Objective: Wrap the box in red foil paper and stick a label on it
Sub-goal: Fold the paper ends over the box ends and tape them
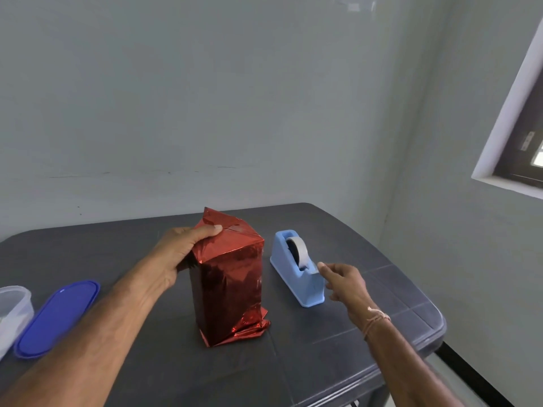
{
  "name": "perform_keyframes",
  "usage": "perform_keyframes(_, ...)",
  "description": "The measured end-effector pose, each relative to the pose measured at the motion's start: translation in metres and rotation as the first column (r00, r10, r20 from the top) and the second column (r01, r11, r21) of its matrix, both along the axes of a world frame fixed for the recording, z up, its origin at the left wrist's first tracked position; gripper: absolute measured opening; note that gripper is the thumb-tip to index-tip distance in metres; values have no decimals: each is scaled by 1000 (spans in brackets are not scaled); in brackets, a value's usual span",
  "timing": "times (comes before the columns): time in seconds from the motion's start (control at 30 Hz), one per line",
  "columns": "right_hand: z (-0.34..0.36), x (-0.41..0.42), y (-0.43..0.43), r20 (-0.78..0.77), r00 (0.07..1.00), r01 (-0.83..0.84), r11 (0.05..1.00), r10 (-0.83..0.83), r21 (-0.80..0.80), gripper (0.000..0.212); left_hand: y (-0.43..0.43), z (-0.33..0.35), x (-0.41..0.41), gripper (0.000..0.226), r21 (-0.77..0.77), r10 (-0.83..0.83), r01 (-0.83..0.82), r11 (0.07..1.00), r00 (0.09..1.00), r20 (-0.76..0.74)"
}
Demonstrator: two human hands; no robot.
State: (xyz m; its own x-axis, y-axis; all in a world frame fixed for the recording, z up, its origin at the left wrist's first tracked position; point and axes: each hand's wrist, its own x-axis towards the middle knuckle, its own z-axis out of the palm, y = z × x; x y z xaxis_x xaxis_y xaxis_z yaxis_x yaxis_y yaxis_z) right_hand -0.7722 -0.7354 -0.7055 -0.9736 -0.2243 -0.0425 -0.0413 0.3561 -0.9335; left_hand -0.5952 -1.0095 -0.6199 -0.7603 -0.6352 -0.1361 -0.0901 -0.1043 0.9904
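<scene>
Left hand (pixel 179 254) grips the upper left corner of the box (pixel 229 277): its thumb lies across the folded top face and its fingers curl round the side below, pressing the red foil paper (pixel 235 239) down there. Right of this hand the box stands upright on the dark table (pixel 338 362), its long axis vertical and one vertical edge turned toward the camera. The foil covers all the sides that show. Beyond the thumb, a loose point of foil sticks up at the top back corner. Well below the hand, at the box's foot on the right, crumpled foil juts out onto the table.

Right hand (pixel 343 282) reaches in from the lower right, apart from the box, with its fingers loosely curled. Its forefinger and thumb sit at the near, cutter end of the blue tape dispenser (pixel 293 274), which stands between this hand and the box, its long axis running from the hand away toward the wall. Whether the fingertips pinch any tape cannot be told. A roll of tape (pixel 298 251) sits in the dispenser.

Left of the left forearm lie a blue lid (pixel 58 315) and a clear container (pixel 11 309).
</scene>
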Motion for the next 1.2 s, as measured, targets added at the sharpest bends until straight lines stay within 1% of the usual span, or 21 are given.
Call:
perform_keyframes(0.1,8,-11,-2,45,997,-65,996,62,54,31,2,0,-2,68,7,-7,7,1000,1000,2)
perform_keyframes(0.2,20,-22,-8,78,991,-124,977,112,176,36,2,0,-1,78,11,-9,9,1000,1000,1)
perform_keyframes(0.3,33,-26,-15,144,975,-198,955,169,222,36,3,1,0,67,17,-10,10,1000,1000,3)
perform_keyframes(0.37,41,-27,-16,201,962,-223,955,184,194,41,4,2,-1,58,20,-10,10,1000,1000,5)
perform_keyframes(0.4,44,-27,-17,228,957,-224,958,181,177,40,5,3,-1,56,20,-11,10,1000,1000,7)
perform_keyframes(0.47,47,-25,-17,273,948,-209,967,163,148,30,5,4,-1,54,19,-11,11,1000,1000,11)
perform_keyframes(0.53,46,-24,-19,293,947,-174,977,132,122,27,6,5,0,51,27,-8,8,1000,1000,9)
perform_keyframes(0.63,42,-25,-20,309,945,-128,991,107,48,38,4,6,1,50,36,6,-6,999,1000,-2)
perform_keyframes(0.7,38,-24,-18,324,939,-116,993,116,-19,39,3,6,1,53,36,6,-6,999,1000,-3)
perform_keyframes(0.83,32,-20,-15,356,928,-73,991,108,-110,38,1,5,3,74,44,-4,3,999,1000,5)
perform_keyframes(0.87,31,-19,-14,361,927,-62,991,103,-121,36,1,5,2,76,44,-3,3,999,1000,3)
perform_keyframes(1.03,21,-11,-10,348,936,-6,989,57,-145,21,2,5,0,80,55,-2,2,999,1000,2)
perform_keyframes(1.2,16,-4,-10,353,935,32,985,31,-171,30,5,5,3,69,60,-15,14,998,1000,6)
